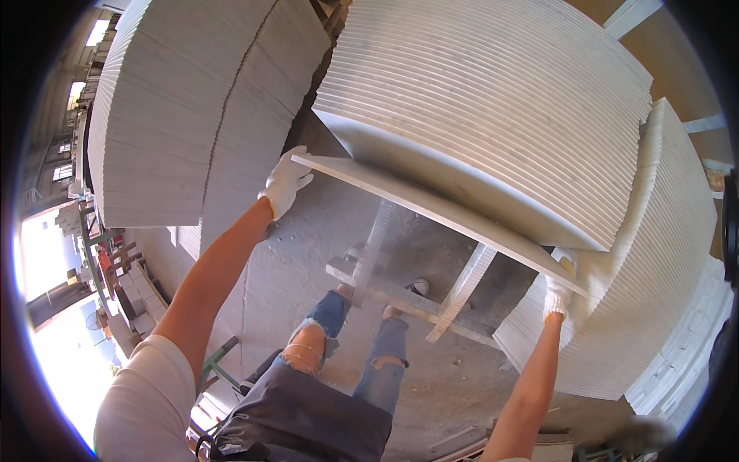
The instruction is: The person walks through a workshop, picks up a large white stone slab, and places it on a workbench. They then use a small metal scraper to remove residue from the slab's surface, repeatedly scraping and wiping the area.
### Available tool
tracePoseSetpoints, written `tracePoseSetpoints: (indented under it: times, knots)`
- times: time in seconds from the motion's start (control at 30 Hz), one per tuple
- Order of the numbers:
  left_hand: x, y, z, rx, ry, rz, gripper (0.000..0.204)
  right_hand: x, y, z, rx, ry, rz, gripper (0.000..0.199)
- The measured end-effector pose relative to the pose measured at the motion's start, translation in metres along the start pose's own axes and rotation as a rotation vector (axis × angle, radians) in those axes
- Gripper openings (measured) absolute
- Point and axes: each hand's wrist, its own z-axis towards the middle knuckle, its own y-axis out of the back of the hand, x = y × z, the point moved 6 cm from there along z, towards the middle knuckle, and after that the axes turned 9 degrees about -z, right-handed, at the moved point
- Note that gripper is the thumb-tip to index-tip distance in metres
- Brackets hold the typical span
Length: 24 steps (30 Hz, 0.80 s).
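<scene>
A thin pale stone slab (440,217) is held on edge across the space in front of me, its long narrow edge facing up. My left hand (282,187), in a white glove, grips its left end. At its right end my right hand (560,286), gloved too, is closed round the slab, with part of the fingers hidden behind it. Just beyond stands a large row of similar upright slabs (485,100), packed face to face. The held slab is tilted slightly apart from the front face of that row at its left end.
More stacked slabs (177,115) stand at the left, and another row (616,308) at the right. Below the slab, a pale beam frame (462,292) lies on the concrete floor (308,231), close to my feet. A green metal frame (219,362) is at the lower left.
</scene>
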Motion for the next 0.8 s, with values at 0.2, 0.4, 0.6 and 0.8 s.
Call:
tracePoseSetpoints:
  times: [0.2,0.4,0.6,0.8]
  knots:
    - [0.022,-0.022,0.025,0.242,-0.189,0.674,0.031,-0.019,0.007,0.006,-0.087,0.068,-0.216,0.044]
    - [0.018,-0.012,0.039,0.409,-0.429,1.012,0.024,-0.042,0.016,-0.017,-0.040,-0.057,-0.441,0.049]
    - [0.007,-0.006,0.021,0.399,-0.263,1.022,0.028,-0.020,0.010,-0.071,-0.028,-0.136,-0.601,0.054]
    - [-0.034,0.044,-0.035,0.348,0.068,1.220,0.056,0.060,-0.007,-0.158,0.120,-0.133,-0.024,0.036]
